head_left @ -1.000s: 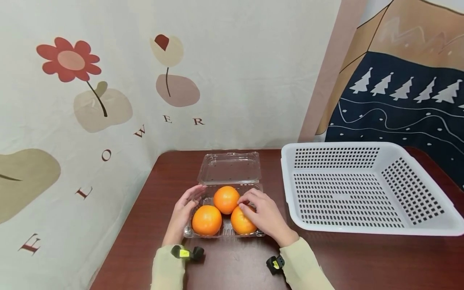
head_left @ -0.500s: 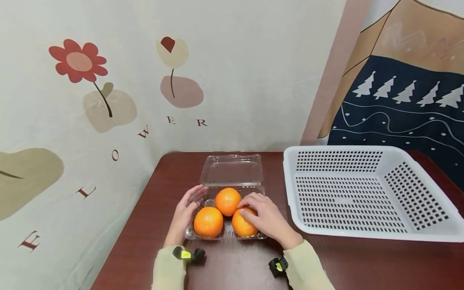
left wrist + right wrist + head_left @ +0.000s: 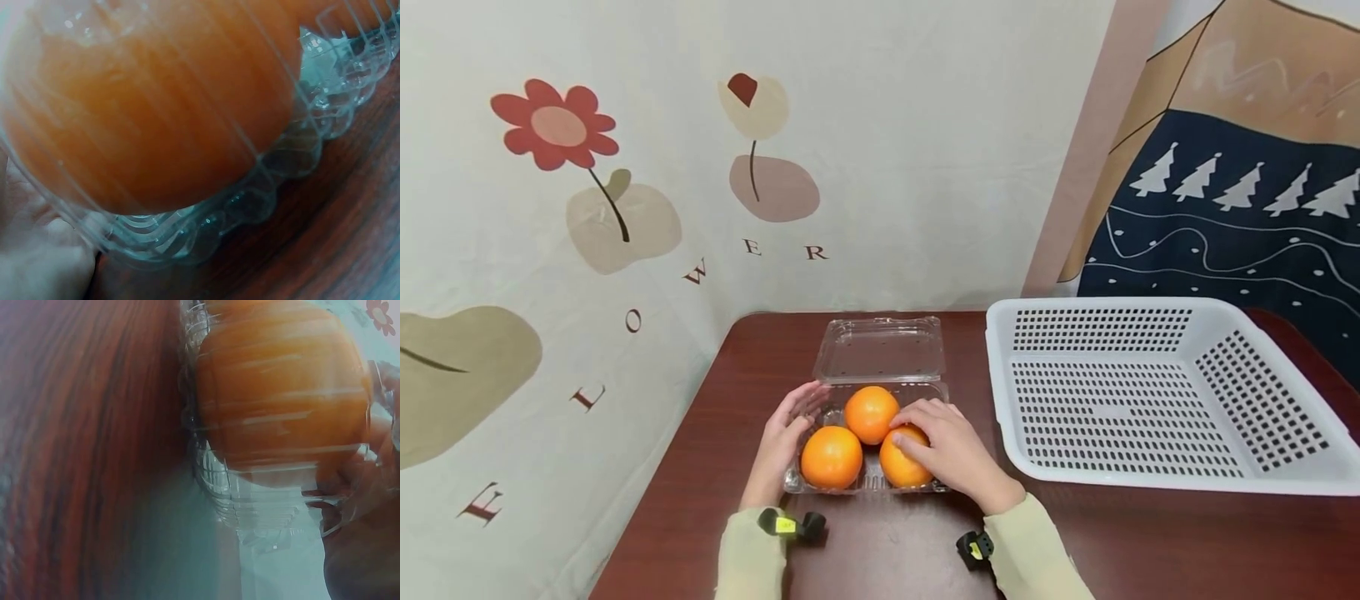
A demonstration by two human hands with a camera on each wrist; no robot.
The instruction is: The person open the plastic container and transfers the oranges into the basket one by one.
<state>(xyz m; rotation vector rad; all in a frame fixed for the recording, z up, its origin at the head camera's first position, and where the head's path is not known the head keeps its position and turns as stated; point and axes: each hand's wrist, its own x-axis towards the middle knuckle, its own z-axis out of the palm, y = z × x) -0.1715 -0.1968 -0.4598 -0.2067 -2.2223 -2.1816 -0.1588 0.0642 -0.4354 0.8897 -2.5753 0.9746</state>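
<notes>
The right hand (image 3: 951,450) curls its fingers over the near-right orange (image 3: 901,461) in the open clear clamshell tray (image 3: 869,482) on the tabletop (image 3: 700,467); the left hand (image 3: 781,442) rests with straight fingers against the tray's left wall; lifted carelessly, the orange could nudge its two neighbours (image 3: 831,457) or drag the light tray; a loose grip risks it rolling off.

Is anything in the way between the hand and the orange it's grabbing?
No. The right hand already rests on the near right orange in the clear box, whose lid lies folded back. Nothing shows between them.
</notes>
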